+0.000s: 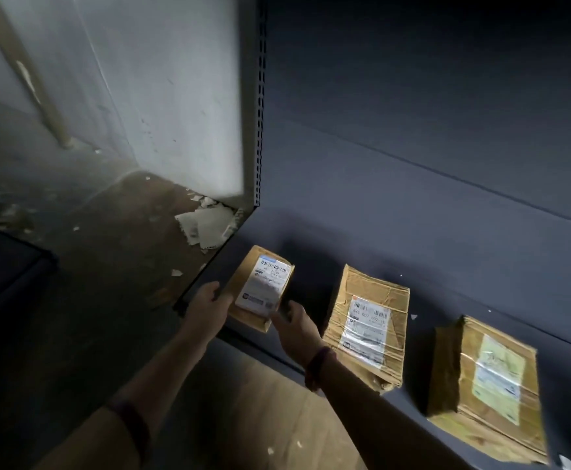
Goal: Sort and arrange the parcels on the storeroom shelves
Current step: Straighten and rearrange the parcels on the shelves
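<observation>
Setting the small parcel [260, 293] at the far-left end of the shelf [421, 354] is how I read this step. It sits approx 7 o'clock of frame centre. The left hand [209, 296] curls round its 9 o'clock edge and the right hand [294, 325] pinches the near corner at 4 o'clock. The near end overhangs the front lip (can't tell if it's resting or lifted). To do it well I'd push it in till there's no overhang, square it w/ the middle parcel [369, 329] at its 3 o'clock and match the gap to the right parcel [487, 385]. I'd keep its label [265, 281] up, then release both sides together. Count: 3 parcels, 1 label each, 2 hands, 1 shelf board, 1 slotted upright [260, 96].
</observation>
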Demonstrator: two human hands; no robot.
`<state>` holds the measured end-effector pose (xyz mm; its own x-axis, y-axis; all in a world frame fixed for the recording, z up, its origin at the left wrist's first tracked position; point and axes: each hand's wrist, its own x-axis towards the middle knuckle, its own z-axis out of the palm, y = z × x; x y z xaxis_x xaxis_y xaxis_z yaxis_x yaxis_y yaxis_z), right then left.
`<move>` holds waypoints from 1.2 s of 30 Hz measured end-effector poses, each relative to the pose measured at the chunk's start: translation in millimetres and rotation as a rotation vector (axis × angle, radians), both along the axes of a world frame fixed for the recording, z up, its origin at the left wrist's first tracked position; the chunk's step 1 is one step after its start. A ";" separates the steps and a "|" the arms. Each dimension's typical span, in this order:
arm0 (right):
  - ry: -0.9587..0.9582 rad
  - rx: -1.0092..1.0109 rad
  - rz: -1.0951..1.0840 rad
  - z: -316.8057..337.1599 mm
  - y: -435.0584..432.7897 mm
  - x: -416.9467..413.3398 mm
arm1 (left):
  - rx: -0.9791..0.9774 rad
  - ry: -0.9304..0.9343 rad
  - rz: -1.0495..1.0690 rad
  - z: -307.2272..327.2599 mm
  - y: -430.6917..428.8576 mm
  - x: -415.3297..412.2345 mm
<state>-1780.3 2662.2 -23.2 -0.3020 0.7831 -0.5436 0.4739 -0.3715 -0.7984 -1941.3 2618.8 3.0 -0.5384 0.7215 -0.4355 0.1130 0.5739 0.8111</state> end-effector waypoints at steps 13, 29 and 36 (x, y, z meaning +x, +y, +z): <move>-0.034 0.113 0.097 -39.6 25.8 -16.5 | 0.117 -0.279 0.134 -65.0 13.2 -3.6; 0.004 0.358 -0.022 -28.2 23.2 -8.1 | 0.169 -0.188 0.103 -52.6 7.9 -4.0; -0.005 0.234 -0.005 -39.4 11.8 -15.6 | 0.248 -0.197 0.094 -65.0 9.6 -0.4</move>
